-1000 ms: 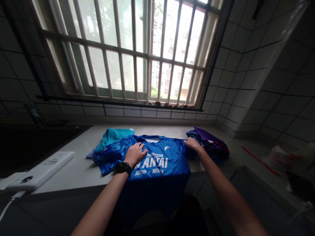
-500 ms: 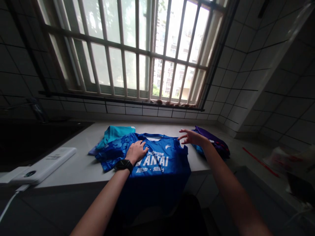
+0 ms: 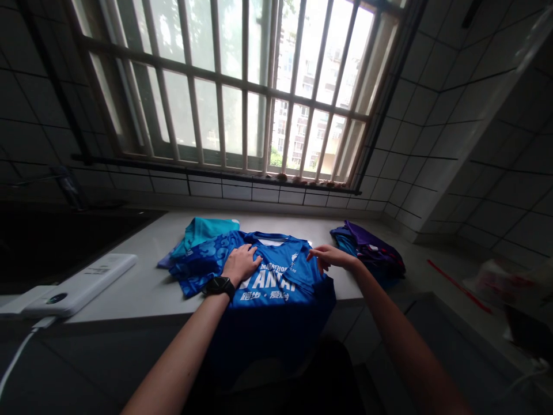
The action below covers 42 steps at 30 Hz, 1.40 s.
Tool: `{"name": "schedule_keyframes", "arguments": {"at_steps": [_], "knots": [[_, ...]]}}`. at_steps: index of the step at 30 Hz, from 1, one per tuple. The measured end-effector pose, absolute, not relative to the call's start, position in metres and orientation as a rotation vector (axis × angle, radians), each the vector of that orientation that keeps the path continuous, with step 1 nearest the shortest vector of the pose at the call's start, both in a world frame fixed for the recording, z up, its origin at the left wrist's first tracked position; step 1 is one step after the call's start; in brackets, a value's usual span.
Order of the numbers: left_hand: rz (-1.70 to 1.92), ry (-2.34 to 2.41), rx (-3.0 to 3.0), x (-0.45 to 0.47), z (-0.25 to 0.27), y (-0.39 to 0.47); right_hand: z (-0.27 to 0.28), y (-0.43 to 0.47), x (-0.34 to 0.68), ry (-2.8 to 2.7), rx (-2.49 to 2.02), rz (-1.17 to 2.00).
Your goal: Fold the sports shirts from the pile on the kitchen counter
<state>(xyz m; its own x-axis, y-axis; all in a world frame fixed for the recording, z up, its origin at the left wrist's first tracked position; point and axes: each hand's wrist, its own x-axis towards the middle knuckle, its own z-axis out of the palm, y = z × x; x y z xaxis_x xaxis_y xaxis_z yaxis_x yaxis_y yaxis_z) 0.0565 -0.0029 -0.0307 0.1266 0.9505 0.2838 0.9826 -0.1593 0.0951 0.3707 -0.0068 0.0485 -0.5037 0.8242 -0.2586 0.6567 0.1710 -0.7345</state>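
A blue T-shirt (image 3: 263,311) with white lettering lies over the counter's front edge, its lower part hanging down. My left hand (image 3: 242,264), with a black watch on its wrist, rests flat and open on the shirt's chest. At the shirt's right shoulder, my right hand (image 3: 332,257) has its fingers bent and closed on the fabric edge. A fold of cloth there lies inward over part of the lettering. The patterned left sleeve is spread out, partly over a teal garment (image 3: 207,229).
A pile of dark blue and purple clothes (image 3: 371,248) sits to the right on the white counter (image 3: 142,288). At left are a white power bank (image 3: 90,285) with a cable and a dark sink (image 3: 64,242). A red strip (image 3: 458,286) lies far right. A barred window stands behind.
My right hand has come left and down from the air onto the shirt's right shoulder, its fingers closing. The cloth there has folded inward. My left hand stays on the chest.
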Motion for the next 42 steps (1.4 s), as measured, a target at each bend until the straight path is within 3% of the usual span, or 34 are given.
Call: {"name": "schedule_keyframes", "arguments": {"at_steps": [6,10,17,21,24,29,34,42], "knots": [[-0.413,-1.974,-2.279,0.057,-0.029,-0.003,0.028,-0.002,0.352,-2.137,-1.989,0.403],[-0.407,-1.974,-2.275,0.057,-0.03,-0.004,0.016,0.002,0.345,-2.201,-2.115,0.268],[-0.433,-1.964,-2.26,0.057,-0.031,-0.003,0.008,0.01,0.359,-1.846,-2.256,-0.047],[-0.47,-1.966,-2.267,0.057,-0.032,-0.002,0.009,0.002,0.375,-2.059,-1.989,0.114],[-0.49,-1.966,-2.271,0.056,-0.033,-0.001,0.016,-0.013,0.387,-2.338,-1.686,0.466],[-0.463,-1.987,-2.282,0.057,-0.033,0.0,0.027,-0.03,0.397,-2.283,-1.451,1.044],[-0.492,-1.971,-2.288,0.056,-0.033,-0.001,0.026,-0.027,0.395,-2.351,-1.412,0.792],[-0.451,-1.97,-2.285,0.057,-0.031,-0.003,0.02,-0.036,0.399,-2.435,-1.482,0.901]]}}
